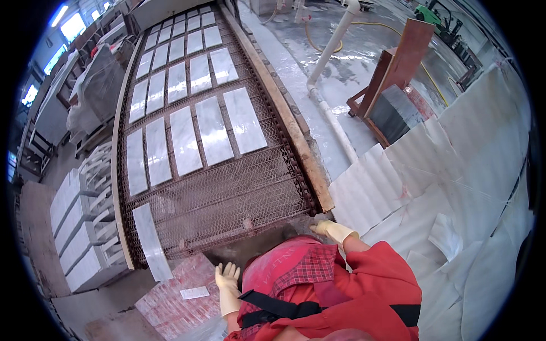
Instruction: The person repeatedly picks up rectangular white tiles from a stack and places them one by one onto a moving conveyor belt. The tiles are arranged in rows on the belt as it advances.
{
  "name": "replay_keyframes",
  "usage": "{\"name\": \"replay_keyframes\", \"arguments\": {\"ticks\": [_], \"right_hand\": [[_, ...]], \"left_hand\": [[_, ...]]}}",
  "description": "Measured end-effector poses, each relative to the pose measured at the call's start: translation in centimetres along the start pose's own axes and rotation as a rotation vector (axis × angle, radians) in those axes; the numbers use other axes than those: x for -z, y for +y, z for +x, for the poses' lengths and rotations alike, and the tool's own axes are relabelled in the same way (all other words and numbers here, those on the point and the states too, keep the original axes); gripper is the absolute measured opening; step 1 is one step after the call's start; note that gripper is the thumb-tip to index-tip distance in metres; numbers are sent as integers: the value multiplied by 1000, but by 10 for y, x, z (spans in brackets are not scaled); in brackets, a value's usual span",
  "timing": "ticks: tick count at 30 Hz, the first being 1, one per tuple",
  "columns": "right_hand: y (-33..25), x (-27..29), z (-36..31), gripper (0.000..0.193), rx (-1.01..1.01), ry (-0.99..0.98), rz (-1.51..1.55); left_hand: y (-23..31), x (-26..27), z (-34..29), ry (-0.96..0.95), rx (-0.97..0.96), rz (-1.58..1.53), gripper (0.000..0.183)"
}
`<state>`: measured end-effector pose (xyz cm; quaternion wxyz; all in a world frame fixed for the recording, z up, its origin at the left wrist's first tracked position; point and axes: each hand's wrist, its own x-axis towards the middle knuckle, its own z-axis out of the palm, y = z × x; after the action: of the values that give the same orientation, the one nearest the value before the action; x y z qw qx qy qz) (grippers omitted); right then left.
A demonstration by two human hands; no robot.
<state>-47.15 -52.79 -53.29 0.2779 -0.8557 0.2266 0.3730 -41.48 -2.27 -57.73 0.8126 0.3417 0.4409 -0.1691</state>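
Note:
My left hand, in a pale yellow glove, is held palm up with its fingers apart and nothing in it. Beside it, a reddish stained board carries a small white strip. A single white marble tile lies at the near left corner of the wire mesh conveyor, its near end jutting past the belt. My right hand, gloved alike, is by the near end of the right wooden rail; its fingers look stretched out, holding nothing visible. Rows of glossy marble tiles lie farther up the belt.
Stacked white slabs stand left of the conveyor. On the right are white foam sheets, a white pipe and a wooden stand with dark tiles. A green forklift is far back on the wet floor.

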Motion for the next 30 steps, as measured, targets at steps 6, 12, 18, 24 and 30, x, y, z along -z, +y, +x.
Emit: {"name": "replay_keyframes", "arguments": {"ticks": [6, 12, 18, 24, 30], "right_hand": [[51, -35, 6, 67, 20, 104, 30], [103, -80, -8, 53, -78, -1, 223], [147, -126, 4, 50, -59, -46, 127], [113, -116, -18, 49, -53, -126, 325], [93, -106, -23, 49, -48, -160, 392]], "left_hand": [[-29, 41, -18, 272, -82, 398, 58], [-46, 63, -33, 366, -77, 563, 55], [-65, 73, -50, 392, -46, 547, 53], [-69, 94, -66, 442, -66, 508, 50], [-84, 109, -78, 461, -69, 464, 47]]}}
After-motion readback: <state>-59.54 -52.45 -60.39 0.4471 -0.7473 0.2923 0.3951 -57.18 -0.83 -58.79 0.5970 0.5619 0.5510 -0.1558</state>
